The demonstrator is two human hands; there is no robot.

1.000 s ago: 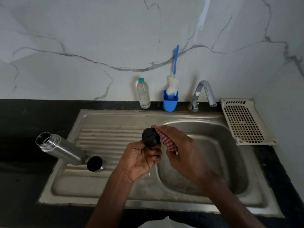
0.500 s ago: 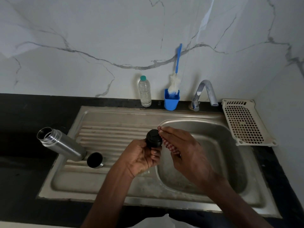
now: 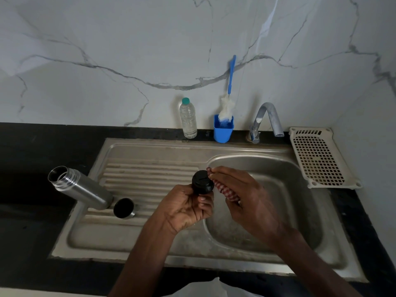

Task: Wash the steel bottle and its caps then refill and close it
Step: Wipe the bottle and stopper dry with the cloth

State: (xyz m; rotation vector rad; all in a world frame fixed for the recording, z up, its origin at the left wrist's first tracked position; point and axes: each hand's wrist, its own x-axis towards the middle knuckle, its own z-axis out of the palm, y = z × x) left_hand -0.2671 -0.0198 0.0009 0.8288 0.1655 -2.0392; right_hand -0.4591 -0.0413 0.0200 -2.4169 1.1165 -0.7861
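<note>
My left hand (image 3: 186, 209) grips a black inner cap (image 3: 202, 182) over the edge of the sink basin. My right hand (image 3: 246, 198) holds a red-and-white checked scrubber (image 3: 225, 189) pressed against the cap's right side. The open steel bottle (image 3: 79, 188) lies tilted at the left edge of the drainboard, its mouth pointing up and left. A steel outer cap (image 3: 123, 208) with a dark inside lies on its side next to the bottle's base.
The steel sink (image 3: 289, 168) has its basin on the right under a shut tap (image 3: 267, 118). A clear plastic water bottle (image 3: 188, 118) and a blue cup (image 3: 223, 132) holding a bottle brush (image 3: 229, 91) stand behind. A white perforated tray (image 3: 317, 159) lies at right.
The right hand's fingers have slid with the scrubber along the black cap's side. The left hand keeps the cap in nearly the same spot.
</note>
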